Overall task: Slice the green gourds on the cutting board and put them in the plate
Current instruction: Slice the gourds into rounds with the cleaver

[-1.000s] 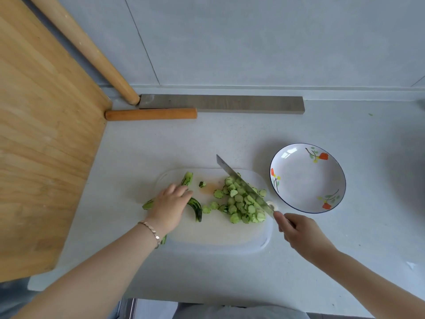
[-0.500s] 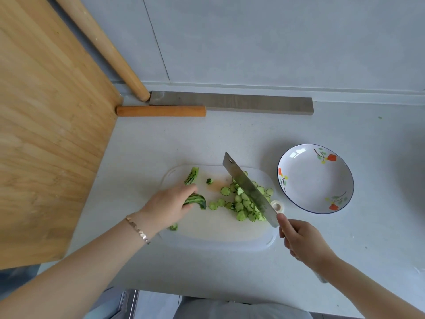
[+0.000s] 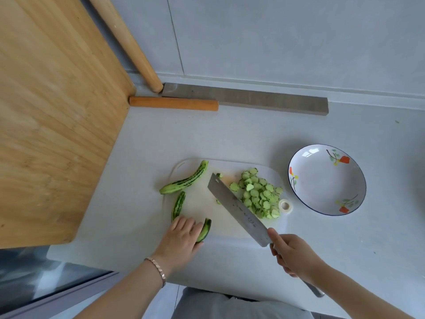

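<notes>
View from above onto a pale counter (image 3: pixel 230 139); a white cutting board (image 3: pixel 197 210) lies at its middle. The left hand (image 3: pixel 181 238), with a bracelet (image 3: pixel 158 268) on its wrist, lies palm down at the board's near left corner; its bent fingers and thumb hold the near end of a short gourd (image 3: pixel 205 229), a striped green piece that rests on the board. Two more pieces lie to the left: a thin gourd (image 3: pixel 179 206) just beyond the fingers, and a long gourd (image 3: pixel 186 180) at the far left corner, curved, with one end off the board.

The right hand (image 3: pixel 292 254) is closed firmly round the handle of a knife (image 3: pixel 239 210); the broad blade slants away and to the left across the middle of the board; whether it touches the board cannot be told. Just right of the blade, a heap of slices (image 3: pixel 257 196) covers the board's right half; one slice peeps out from the blade's left edge.

A small white tape roll (image 3: pixel 285 205) sits at the board's right edge; beyond it, near but apart, stands a white plate (image 3: pixel 322 180) painted with red flowers.

At the left a big wooden board (image 3: pixel 53 111) fills the view; along the back wall lie a grey bar (image 3: pixel 243 101) and an orange stick (image 3: pixel 173 103); a rolling pin (image 3: pixel 128 42) leans there.
</notes>
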The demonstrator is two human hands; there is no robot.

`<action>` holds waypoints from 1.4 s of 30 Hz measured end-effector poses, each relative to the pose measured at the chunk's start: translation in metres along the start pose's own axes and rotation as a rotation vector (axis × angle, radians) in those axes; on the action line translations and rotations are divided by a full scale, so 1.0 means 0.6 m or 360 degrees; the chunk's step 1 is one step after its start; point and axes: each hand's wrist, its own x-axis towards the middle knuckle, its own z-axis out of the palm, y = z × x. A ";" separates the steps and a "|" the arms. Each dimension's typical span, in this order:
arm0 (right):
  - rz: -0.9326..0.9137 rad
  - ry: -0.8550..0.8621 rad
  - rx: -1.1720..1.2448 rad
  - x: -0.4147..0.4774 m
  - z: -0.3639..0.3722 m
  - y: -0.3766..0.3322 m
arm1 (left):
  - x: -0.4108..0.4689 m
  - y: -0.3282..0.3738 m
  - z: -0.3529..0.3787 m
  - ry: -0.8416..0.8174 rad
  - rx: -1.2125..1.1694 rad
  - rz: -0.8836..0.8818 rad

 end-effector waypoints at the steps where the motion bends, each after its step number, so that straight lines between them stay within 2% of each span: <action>1: 0.0004 -0.0022 -0.0034 0.003 0.004 0.000 | 0.003 0.000 -0.001 -0.0005 -0.0013 -0.0006; 7: 0.0051 -0.0052 -0.0039 0.008 0.000 -0.002 | 0.019 0.017 -0.013 -0.0056 -0.0292 -0.0218; 13: 0.0029 0.0009 0.0016 -0.003 -0.035 -0.010 | 0.048 0.035 -0.016 -0.0100 -0.0290 -0.0278; 16: -0.0061 0.0016 -0.0213 -0.010 -0.054 -0.018 | 0.050 0.043 -0.016 -0.0108 -0.0322 -0.0371; 21: -0.0239 0.0022 -0.0836 -0.016 -0.068 -0.037 | 0.050 0.054 -0.024 -0.0135 -0.0382 -0.0521; 27: -0.0286 -0.0017 -0.1069 -0.012 -0.064 -0.048 | 0.053 0.058 -0.028 -0.0143 -0.0388 -0.0550; 38: -0.0313 0.0023 -0.0921 0.014 -0.018 -0.006 | 0.050 0.057 -0.023 -0.0056 -0.0427 -0.0522; 42: -0.0146 -0.0010 -0.0394 0.018 -0.004 0.012 | 0.051 0.058 -0.020 -0.0104 -0.0479 -0.0572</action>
